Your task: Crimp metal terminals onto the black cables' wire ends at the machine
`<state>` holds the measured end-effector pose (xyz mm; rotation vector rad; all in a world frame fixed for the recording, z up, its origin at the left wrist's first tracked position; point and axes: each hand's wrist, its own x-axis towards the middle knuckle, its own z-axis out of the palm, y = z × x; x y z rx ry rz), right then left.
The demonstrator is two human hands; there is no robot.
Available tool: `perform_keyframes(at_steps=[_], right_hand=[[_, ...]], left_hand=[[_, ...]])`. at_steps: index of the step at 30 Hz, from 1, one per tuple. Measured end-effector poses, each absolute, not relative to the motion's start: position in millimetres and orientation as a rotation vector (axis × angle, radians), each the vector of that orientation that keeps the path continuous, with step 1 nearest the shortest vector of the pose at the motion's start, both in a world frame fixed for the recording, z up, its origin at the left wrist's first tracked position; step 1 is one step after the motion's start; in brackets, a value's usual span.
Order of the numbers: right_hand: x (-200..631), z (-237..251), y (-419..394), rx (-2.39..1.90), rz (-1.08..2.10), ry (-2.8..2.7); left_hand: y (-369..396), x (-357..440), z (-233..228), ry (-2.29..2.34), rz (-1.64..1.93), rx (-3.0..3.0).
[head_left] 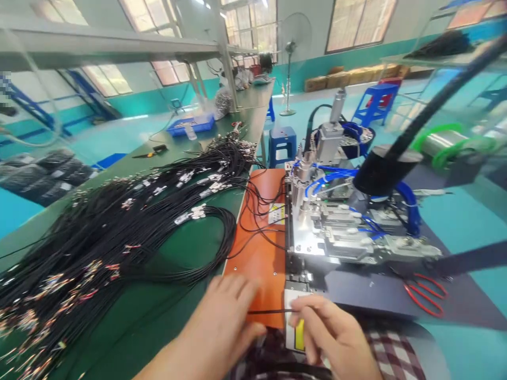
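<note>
A thin black wire (pixel 269 311) runs level across the bottom centre of the frame, over the near end of the flat orange plate (pixel 259 253). I see my right hand (pixel 336 338) pinching the wire's right end between thumb and fingertips, just in front of a small white-and-yellow block (pixel 296 330) at the plate's corner. My left hand (pixel 222 327) lies at the wire's left end, fingers loosely together over the plate; motion blur keeps me from telling whether it grips the wire or only rests there.

Right of centre, above my right hand, stands a metal machine with blue hoses (pixel 340 221), and loose black wire loops spill from it onto the plate. A black cylinder on a bent black arm (pixel 386 169) hangs in front of the machine's right part and hides some of it. Red-handled scissors (pixel 425 293) lie on the dark base at lower right.

The left half of the frame is filled by a big heap of coiled black cables with small metal ends (pixel 119 232) on the green table top (pixel 166 311). A blue tray (pixel 192 124) sits far up the table, and blue stools (pixel 282 140) stand on the teal floor beyond. The lower left cables are smeared, and a checked cloth at the bottom edge is cut off.
</note>
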<state>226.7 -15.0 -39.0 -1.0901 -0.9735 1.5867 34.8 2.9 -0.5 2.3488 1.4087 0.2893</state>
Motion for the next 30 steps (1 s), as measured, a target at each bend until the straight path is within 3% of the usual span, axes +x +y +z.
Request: perform_keyframes(at_steps=[3, 12, 24, 30], right_hand=[[230, -51, -11, -1.144, 1.685, -0.836], [254, -69, -13, -1.230, 1.474, -0.977], [276, -51, -1, -1.320, 1.439, -0.994], [264, -47, -4, -1.398, 1.249, -1.066]], left_hand=[[-3, 58, -11, 1.110, 0.453, 1.918], [12, 95, -25, 1.013, 0.489, 1.379], [35, 113, -28, 0.937, 0.496, 1.094], [29, 112, -37, 0.975, 0.543, 1.134]])
